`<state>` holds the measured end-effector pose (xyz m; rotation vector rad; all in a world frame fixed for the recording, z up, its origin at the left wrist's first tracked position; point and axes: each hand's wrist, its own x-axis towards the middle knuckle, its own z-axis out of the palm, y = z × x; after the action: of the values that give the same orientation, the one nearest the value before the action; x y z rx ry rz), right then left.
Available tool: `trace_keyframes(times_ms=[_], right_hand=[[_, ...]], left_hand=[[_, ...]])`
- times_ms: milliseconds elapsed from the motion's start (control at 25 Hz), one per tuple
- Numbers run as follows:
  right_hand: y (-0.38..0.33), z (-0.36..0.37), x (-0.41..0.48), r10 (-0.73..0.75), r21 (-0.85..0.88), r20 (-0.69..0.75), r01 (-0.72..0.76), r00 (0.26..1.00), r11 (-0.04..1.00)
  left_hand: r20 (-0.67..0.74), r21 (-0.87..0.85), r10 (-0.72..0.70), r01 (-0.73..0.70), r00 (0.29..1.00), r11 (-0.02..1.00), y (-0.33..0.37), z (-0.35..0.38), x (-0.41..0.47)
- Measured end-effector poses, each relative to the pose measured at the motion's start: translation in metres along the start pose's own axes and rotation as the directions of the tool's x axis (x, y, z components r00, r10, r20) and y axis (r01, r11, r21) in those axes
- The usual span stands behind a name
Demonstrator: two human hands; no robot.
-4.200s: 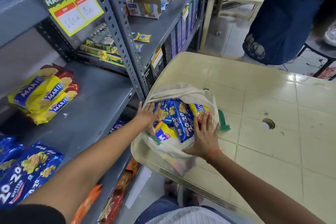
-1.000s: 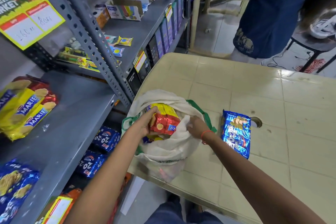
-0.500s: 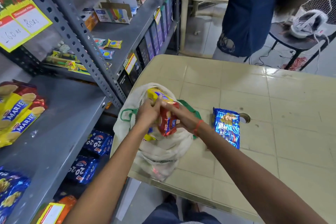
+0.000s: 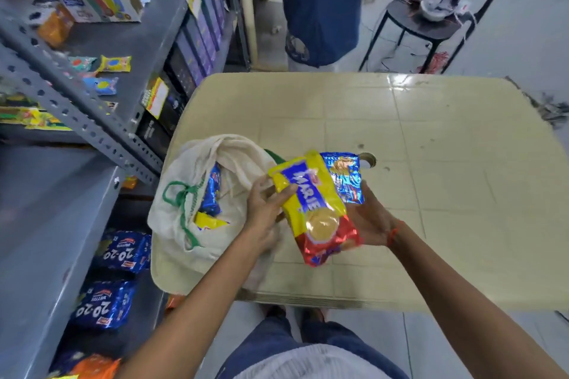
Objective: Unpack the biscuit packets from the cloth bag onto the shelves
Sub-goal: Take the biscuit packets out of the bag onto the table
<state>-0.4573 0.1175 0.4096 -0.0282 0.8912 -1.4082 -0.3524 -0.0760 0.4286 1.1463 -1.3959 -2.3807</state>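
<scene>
Shelves: grey metal rack on far left, slotted upright running diagonally; upper level has small yellow and blue sachets plus open cardboard boxes.
Lower shelf stock: blue 20-20 packets stacked under the rack's middle level, orange packs below them at the frame bottom.
Cloth bag: cream bag with green drawstring, sitting on the table's near-left corner, mouth open, slumped toward the rack.
Inside bag: blue packet and a yellow packet corner visible in the opening.
Left hand: left hand just right of the bag mouth, fingers curled onto the left edge of the Marie packet, thumb on top.
Marie packet: yellow-red Marie packet lifted above the table, out of the bag, tilted, held between both hands.
Right hand: right hand palm up, cupping the packet's right and underside; loose partial grip, red thread on wrist.
Table: beige tile-pattern table, round hole in the middle.
On table: blue 20-20 pack lying behind the Marie packet, beside the hole.
Background: another person in blue, black stool at right.
</scene>
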Motion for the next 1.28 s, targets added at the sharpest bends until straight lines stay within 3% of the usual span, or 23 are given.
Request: trace_keyframes(times_ms=[120, 280, 360, 480, 600, 760, 840, 880, 960, 1000, 1040, 1120, 1200, 1280], right_hand=[[0.017, -0.017, -0.018, 0.172, -0.237, -0.224, -0.225, 0.959, 0.945], [0.057, -0.029, -0.028, 0.226, -0.316, -0.474, -0.404, 0.851, 0.859], [0.062, -0.026, -0.028, 0.149, -0.341, -0.583, -0.407, 0.798, 0.847], [0.057, -0.022, -0.018, -0.13, -0.408, -0.743, -0.291, 0.656, 0.865], [0.039, -0.018, -0.007, -0.304, -0.488, -0.772, -0.215, 0.558, 0.846], [0.022, -0.022, 0.0, -0.156, -0.407, -0.774, -0.293, 0.614, 0.865], [0.017, -0.022, 0.002, -0.109, -0.41, -0.789, -0.386, 0.605, 0.826], [0.013, -0.018, 0.004, -0.134, -0.464, -0.804, -0.471, 0.579, 0.75], [0.002, -0.003, 0.015, -0.303, -0.587, -0.809, -0.675, 0.503, 0.446], [-0.006, 0.01, 0.023, -0.419, -0.634, -0.758, -0.716, 0.5, 0.293], [-0.014, 0.026, 0.034, -0.513, -0.686, -0.675, -0.707, 0.531, 0.171], [-0.028, 0.058, 0.064, -0.591, -0.806, -0.506, -0.588, 0.629, 0.065], [-0.038, 0.087, 0.097, -0.588, -0.907, -0.389, -0.407, 0.709, 0.109], [-0.036, 0.115, 0.133, -0.538, -0.952, -0.302, -0.22, 0.787, 0.213]], left_hand=[[0.176, 0.324, -0.066, 0.006, 0.982, 0.946, -0.037, 0.024, -0.003], [0.158, 0.444, -0.311, 0.214, 0.937, 0.87, -0.085, 0.025, -0.003], [0.137, 0.503, -0.321, 0.214, 0.937, 0.837, -0.092, 0.026, 0.003], [0.137, 0.515, -0.284, 0.176, 0.949, 0.839, -0.086, 0.039, 0.019], [0.158, 0.489, -0.254, 0.148, 0.954, 0.86, -0.078, 0.052, 0.036], [0.141, 0.515, -0.268, 0.161, 0.953, 0.842, -0.07, 0.052, 0.039], [0.131, 0.53, -0.275, 0.167, 0.952, 0.831, -0.071, 0.05, 0.039], [0.12, 0.542, -0.277, 0.171, 0.953, 0.823, -0.071, 0.049, 0.037], [0.076, 0.628, -0.239, 0.139, 0.968, 0.765, -0.065, 0.05, 0.034], [0.039, 0.7, -0.168, 0.094, 0.985, 0.708, -0.057, 0.05, 0.032], [-0.001, 0.75, -0.069, 0.046, 0.998, 0.66, -0.045, 0.049, 0.03], [-0.06, 0.778, 0.152, -0.049, 0.987, 0.627, -0.015, 0.034, 0.027], [-0.127, 0.802, 0.313, -0.089, 0.941, 0.591, 0.013, 0.004, 0.032], [-0.205, 0.864, 0.363, -0.007, 0.909, 0.504, 0.031, -0.044, 0.045]])
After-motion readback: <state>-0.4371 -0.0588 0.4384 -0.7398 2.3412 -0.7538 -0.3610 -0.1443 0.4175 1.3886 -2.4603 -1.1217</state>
